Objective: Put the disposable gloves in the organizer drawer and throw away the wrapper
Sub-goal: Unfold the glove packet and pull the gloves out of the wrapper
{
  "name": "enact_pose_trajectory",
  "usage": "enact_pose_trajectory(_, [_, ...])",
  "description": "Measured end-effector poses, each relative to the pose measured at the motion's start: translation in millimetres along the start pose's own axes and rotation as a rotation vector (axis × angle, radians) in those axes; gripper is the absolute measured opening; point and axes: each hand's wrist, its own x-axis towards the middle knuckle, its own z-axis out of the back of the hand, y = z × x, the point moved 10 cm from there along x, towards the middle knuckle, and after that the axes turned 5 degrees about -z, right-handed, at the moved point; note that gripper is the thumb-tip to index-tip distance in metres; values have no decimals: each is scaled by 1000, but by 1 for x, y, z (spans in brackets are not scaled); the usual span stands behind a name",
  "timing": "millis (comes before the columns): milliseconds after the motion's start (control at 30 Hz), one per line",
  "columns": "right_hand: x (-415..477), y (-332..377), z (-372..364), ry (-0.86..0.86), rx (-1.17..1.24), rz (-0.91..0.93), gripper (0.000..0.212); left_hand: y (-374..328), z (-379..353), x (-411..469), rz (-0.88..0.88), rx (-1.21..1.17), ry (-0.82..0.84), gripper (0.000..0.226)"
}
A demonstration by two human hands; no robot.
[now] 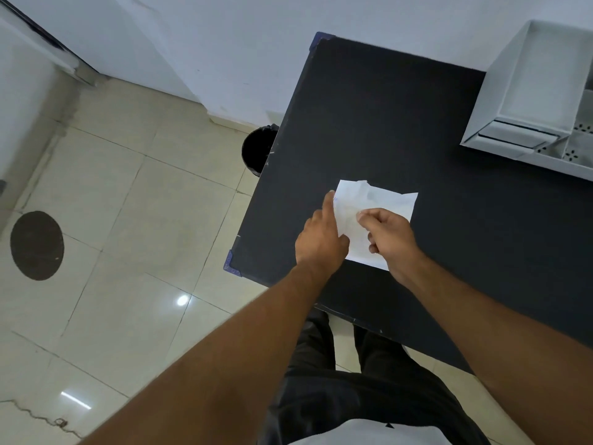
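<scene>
On the black matte surface (401, 123) lies a flat white paper wrapper (382, 200). Left hand (321, 234) pinches its left edge, forefinger extended. Right hand (388, 236) curls closed, gripping its middle.

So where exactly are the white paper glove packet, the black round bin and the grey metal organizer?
White paper glove packet (390, 200): head view, its bare upper right part.
Black round bin (256, 152): head view, its dark inside beside the table's edge.
Grey metal organizer (526, 81): head view, its open top tray.
</scene>
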Motion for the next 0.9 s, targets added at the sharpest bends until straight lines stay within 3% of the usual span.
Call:
enact_pose_trajectory(100, [-2,2,-4,23,59,2,16,23,1,0,201,-304,3,86])
enact_pose_trajectory(233, [-2,-2,1,-77,105,-28,37,44,0,-1,353,-644,6,62])
enact_pose_trajectory(367, [0,-10,-10,-5,-338,21,42,46,-14,-11,535,-1000,129,30])
enact_pose_trajectory(467, [-9,0,-30,33,-670,259,56,36,-18,-16,534,-1203,211,38])
enact_pose_trajectory(567, [-18,8,-43,-17,-788,382,76,24,-16,-16,504,-1295,239,53])
enact_pose_trajectory(633, [-19,11,-42,-48,-804,379,64,19,-14,-15,496,-1297,253,57])
enact_pose_trajectory(733, [-20,23,-25,-125,-659,323,22,20,-11,-15,512,-1328,293,63])
enact_pose_trajectory(900, [-23,49,-5,-175,-312,228,22,36,6,-11,552,-1273,198,53])
